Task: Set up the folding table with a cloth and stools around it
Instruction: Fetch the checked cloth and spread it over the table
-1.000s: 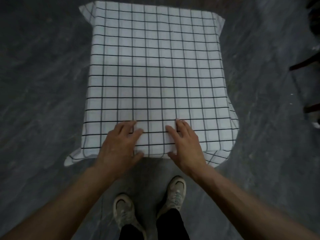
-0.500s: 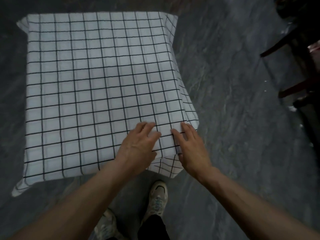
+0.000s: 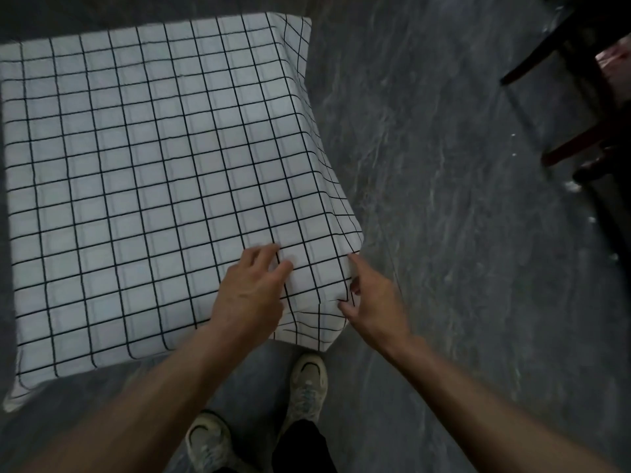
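Observation:
A white cloth with a black grid (image 3: 153, 172) covers the folding table, which is hidden under it; the cloth's edges hang over the sides. My left hand (image 3: 249, 295) lies flat on the cloth near the table's near right corner, fingers spread. My right hand (image 3: 374, 298) is at that corner's right side. Its index finger lies along the edge, and its thumb and curled fingers pinch the hanging cloth. Dark wooden legs of a stool or chair (image 3: 580, 141) stand at the upper right.
Grey marbled floor (image 3: 444, 199) surrounds the table. My two shoes (image 3: 307, 384) stand just in front of the near edge. More dark furniture fills the top right corner. The cloth's near left corner (image 3: 17, 394) droops toward the floor.
My view and both hands have shifted right along the near edge to the table's near right corner. My right hand has gone from flat on top to gripping the cloth at the side.

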A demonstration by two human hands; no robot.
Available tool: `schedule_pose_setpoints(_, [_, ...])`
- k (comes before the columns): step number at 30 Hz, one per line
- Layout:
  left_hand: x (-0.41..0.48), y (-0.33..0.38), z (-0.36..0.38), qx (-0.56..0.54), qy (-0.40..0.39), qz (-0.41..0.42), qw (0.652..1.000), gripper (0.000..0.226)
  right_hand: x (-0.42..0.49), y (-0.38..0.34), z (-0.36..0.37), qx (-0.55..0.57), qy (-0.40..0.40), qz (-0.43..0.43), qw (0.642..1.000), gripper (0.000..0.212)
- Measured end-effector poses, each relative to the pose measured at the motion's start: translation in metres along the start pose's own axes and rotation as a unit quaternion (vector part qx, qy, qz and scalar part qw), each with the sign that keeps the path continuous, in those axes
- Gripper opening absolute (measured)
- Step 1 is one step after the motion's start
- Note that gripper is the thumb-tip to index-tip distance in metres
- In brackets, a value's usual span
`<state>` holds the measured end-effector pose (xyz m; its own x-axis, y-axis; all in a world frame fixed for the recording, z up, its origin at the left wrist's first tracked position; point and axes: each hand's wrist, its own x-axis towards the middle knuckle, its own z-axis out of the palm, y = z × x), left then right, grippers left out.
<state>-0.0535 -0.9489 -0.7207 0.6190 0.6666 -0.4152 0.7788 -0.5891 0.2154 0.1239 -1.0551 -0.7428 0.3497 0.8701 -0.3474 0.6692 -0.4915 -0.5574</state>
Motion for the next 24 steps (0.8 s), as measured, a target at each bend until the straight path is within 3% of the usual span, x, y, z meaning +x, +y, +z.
schedule_pose_setpoints(15, [-0.001, 0.003, 0.005, 0.013, 0.016, 0.001, 1.0, 0.071, -0.013, 0.0, 0.017, 0.045, 0.045, 0.057, 0.996, 0.048])
schedule_pose_setpoints(24, [-0.002, 0.003, 0.005, 0.021, 0.006, 0.002, 1.0, 0.072, -0.025, -0.004, 0.009, -0.052, 0.057, 0.042, 0.996, 0.06])
